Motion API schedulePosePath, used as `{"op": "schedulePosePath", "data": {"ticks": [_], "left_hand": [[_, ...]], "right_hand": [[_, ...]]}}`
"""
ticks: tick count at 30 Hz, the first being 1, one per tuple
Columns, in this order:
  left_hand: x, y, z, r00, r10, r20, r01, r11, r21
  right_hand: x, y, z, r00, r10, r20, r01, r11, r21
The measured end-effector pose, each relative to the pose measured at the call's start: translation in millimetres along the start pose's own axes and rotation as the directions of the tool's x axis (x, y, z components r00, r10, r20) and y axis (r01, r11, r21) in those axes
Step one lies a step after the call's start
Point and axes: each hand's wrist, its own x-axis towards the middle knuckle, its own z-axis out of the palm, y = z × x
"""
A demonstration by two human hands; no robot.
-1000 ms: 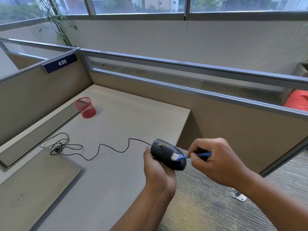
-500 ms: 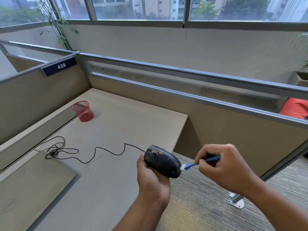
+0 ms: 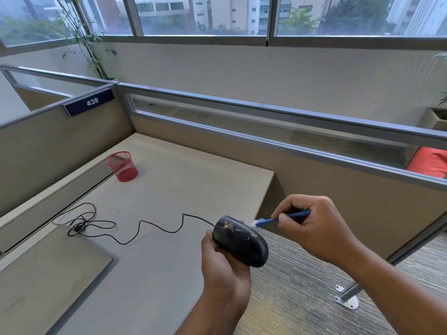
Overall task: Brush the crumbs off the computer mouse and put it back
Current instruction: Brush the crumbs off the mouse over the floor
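We see the left hand [image 3: 223,267] wrapped around a black wired computer mouse [image 3: 239,240], gripping it from below and holding it in the air just past the right edge of the beige desk [image 3: 169,262], over the carpet. Yellowish crumbs [image 3: 228,224] speckle its front buttons. The right hand [image 3: 314,226] is closed on a small blue-handled brush [image 3: 278,220], whose white bristles touch the mouse's upper right side. The mouse's black cable [image 3: 135,232] trails back across the desk to a loose tangle beside a closed grey laptop [image 3: 43,274]. A red mesh pen cup [image 3: 122,166] stands farther back on the desk, well apart.
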Motion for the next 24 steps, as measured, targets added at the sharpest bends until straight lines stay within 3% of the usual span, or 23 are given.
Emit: {"op": "schedulePosePath", "data": {"ticks": [7, 14, 19, 24], "left_hand": [[1.3, 2.4, 0.0, 0.999, 0.006, 0.032, -0.006, 1.0, 0.004], [3.8, 7.2, 0.2, 1.0, 0.009, 0.013, -0.009, 0.999, -0.032], [6.3, 11.8, 1.8, 1.0, -0.015, 0.011, 0.016, 0.998, -0.065], [12.3, 12.0, 0.7, 1.0, 0.003, -0.022, -0.005, 0.995, -0.098]], "right_hand": [[-5.8, -1.1, 5.0, 0.996, 0.025, 0.083, -0.024, 1.0, -0.013], [-0.9, -2.0, 0.0, 0.998, -0.001, -0.055, 0.003, 0.999, 0.053], [-7.4, 8.9, 2.5, 0.993, 0.089, 0.074, -0.09, 0.996, 0.014], [-4.2, 9.6, -1.0, 0.997, 0.07, 0.022, -0.071, 0.996, 0.053]]}}
